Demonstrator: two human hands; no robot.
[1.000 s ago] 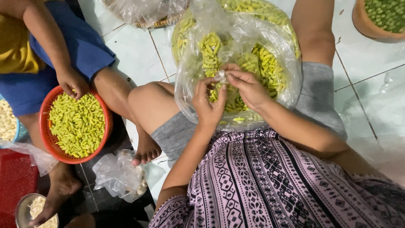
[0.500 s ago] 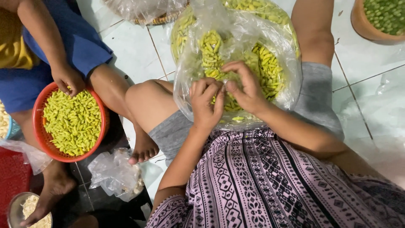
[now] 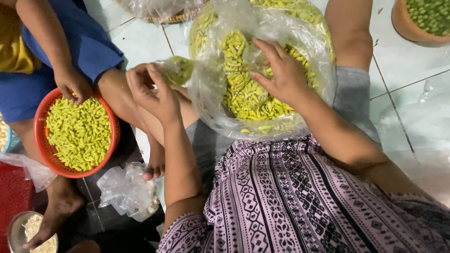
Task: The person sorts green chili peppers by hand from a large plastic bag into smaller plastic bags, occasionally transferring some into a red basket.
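- Head view: a large clear plastic bag (image 3: 215, 93) rests on the person's lap, packed with small yellow-green chilli peppers (image 3: 243, 93); its mouth gapes upward.
- The right hand (image 3: 281, 70) lies spread, fingers wide, on the peppers inside the bag.
- The left hand (image 3: 152, 91) pinches a pulled-out fold of the bag's left edge, fingers closed on the plastic.
- A round red plastic basket (image 3: 42, 112) at the left holds more yellow-green peppers; another person's hand (image 3: 72, 84) rests on its rim.
- A brown round bowl (image 3: 403, 23) of green pieces sits at the top right corner, cut by the frame.
- A small metal bowl (image 3: 11, 229) with pale shreds sits bottom left.
- One crumpled clear bag (image 3: 124, 189) lies on the pale tiled floor (image 3: 412, 117); bare tiles lie to the right.
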